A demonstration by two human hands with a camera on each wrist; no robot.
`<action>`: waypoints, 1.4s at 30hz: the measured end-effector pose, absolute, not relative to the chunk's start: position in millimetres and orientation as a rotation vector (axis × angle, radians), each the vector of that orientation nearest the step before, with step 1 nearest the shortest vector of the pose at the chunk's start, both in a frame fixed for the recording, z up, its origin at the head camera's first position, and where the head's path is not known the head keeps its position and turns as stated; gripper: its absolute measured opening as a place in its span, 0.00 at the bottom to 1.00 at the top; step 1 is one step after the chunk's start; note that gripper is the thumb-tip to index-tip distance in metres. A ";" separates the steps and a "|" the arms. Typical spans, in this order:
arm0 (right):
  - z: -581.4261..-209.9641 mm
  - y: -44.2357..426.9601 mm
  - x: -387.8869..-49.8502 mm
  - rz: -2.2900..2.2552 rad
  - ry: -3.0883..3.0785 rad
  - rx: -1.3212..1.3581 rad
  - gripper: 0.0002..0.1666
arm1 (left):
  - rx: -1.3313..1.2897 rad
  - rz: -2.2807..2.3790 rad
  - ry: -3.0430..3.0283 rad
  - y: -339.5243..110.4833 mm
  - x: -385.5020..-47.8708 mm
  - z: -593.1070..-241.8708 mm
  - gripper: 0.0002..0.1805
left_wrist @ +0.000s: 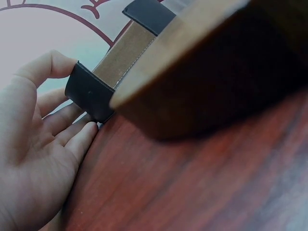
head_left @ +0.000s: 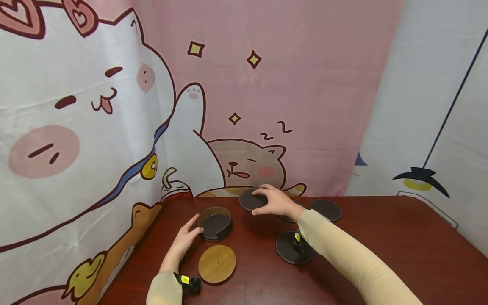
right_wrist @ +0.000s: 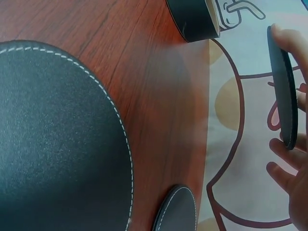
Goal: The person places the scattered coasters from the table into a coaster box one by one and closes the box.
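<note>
At the left of the table in the head view stands a round black coaster holder with a brown lining and a gap in its wall. My left hand holds it from the left; in the left wrist view the thumb is at the edge of the holder's wall, the other fingers low along its outside. Above the table, right of the holder, my right hand pinches a thin black round coaster by its edge. In the right wrist view this coaster appears nearly edge-on between thumb and fingers.
A round wooden disc lies in front of the holder. One black coaster is under the right wrist, another at the back right, and a third is partly hidden behind the right hand. A printed cloth hangs behind the table.
</note>
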State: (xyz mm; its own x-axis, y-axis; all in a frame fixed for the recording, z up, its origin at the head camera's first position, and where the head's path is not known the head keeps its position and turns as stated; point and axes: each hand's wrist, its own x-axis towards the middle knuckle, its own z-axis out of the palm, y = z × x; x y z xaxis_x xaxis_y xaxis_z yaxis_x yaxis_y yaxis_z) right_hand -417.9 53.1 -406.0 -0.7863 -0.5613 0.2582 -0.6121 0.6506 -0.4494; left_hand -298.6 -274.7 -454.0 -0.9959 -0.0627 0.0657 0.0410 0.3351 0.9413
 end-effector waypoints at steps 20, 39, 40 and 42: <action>-405.0 14.1 -419.2 0.804 -2.750 1.085 0.41 | 0.046 -1.785 -2.437 -290.0 -324.3 -492.4 0.36; -418.0 -32.1 -410.8 0.797 -2.763 1.201 0.43 | 0.029 -1.744 -2.432 -290.2 -326.6 -491.6 0.37; -419.0 -33.9 -410.7 0.800 -2.765 1.198 0.42 | 0.029 -1.748 -2.428 -290.0 -326.9 -491.6 0.37; -421.1 -37.6 -410.2 0.795 -2.772 1.189 0.42 | 0.031 -1.746 -2.427 -289.6 -326.8 -491.3 0.37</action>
